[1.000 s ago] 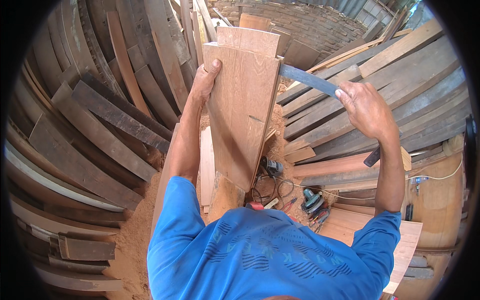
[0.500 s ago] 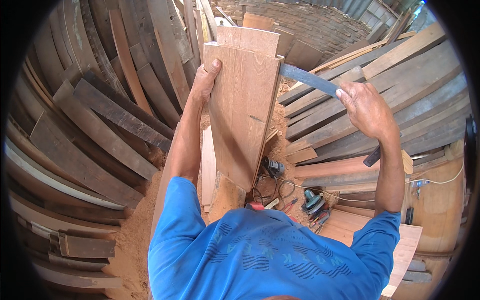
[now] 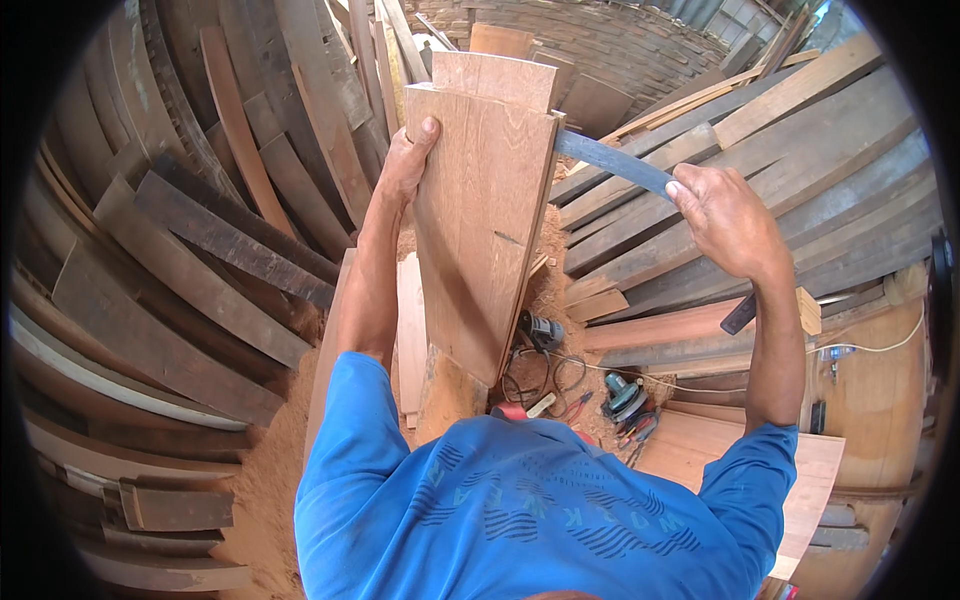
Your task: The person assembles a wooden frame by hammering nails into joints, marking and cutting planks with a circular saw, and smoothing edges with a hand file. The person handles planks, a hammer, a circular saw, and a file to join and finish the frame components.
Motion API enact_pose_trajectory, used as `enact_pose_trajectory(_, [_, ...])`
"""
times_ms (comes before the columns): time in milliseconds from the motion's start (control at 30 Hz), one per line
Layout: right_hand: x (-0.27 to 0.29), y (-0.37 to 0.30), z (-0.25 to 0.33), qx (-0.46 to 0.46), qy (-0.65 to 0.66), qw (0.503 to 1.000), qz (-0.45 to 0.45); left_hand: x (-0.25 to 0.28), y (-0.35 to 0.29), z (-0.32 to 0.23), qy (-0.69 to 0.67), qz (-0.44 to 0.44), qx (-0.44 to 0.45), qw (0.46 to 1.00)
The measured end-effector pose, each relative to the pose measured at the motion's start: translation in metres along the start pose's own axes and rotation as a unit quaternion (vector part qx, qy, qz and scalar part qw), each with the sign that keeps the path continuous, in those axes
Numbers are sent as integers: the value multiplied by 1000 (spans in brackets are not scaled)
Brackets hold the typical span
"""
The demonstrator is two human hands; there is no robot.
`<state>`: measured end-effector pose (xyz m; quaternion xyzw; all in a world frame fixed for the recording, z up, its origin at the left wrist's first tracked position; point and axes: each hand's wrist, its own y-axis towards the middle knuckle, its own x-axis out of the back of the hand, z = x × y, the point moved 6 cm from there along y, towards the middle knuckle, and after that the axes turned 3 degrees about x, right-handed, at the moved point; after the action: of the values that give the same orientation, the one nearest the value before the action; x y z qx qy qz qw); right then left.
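A tall wooden board (image 3: 470, 220) stands tilted in front of me, with a tongue-like step cut at its top end (image 3: 495, 80). My left hand (image 3: 407, 160) is closed around its upper left edge, the thumb lying over the near face. In my right hand (image 3: 725, 215) is a long, flat, blue-grey metal blade (image 3: 615, 160); whether it is a saw or a file I cannot tell. The blade reaches to the board's upper right edge, beside the step, and its far end is hidden there. A dark mark shows on the board's face.
Planks (image 3: 190, 270) lean in rows on the left, with more stacked boards (image 3: 800, 170) on the right. Sawdust (image 3: 270, 500) covers the ground. Below the board lie a corded power tool (image 3: 540, 330), a green power tool (image 3: 625, 398), pliers (image 3: 577, 408) and a white cable (image 3: 680, 387).
My right hand and the blade have shifted very slightly left, toward the board. My left hand keeps its grip, and the whole view has moved a little.
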<state>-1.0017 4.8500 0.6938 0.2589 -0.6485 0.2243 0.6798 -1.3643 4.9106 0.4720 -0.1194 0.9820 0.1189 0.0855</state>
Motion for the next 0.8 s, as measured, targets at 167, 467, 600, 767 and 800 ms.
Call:
enact_pose_trajectory(167, [2, -4, -1, -2, -7, 1000, -1, -4, 2, -1, -20, 18, -2, 1000])
enact_pose_trajectory(467, [-4, -43, -10, 2, 126, 991, -32, 15, -47, -34, -14, -46, -22, 999])
enact_pose_trajectory(600, [-53, -76, -17, -15, 446, 892, -66, 47, -84, -50, -35, -74, -63, 995])
enact_pose_trajectory(767, [-157, -81, 19, 24, 642, 765, -41, 75, -144, -63, -31, -152, -133, 979])
enact_pose_trajectory(800, [-175, -78, 37, 2, 654, 756, -4, 80, -162, -67, -19, -164, -138, 977])
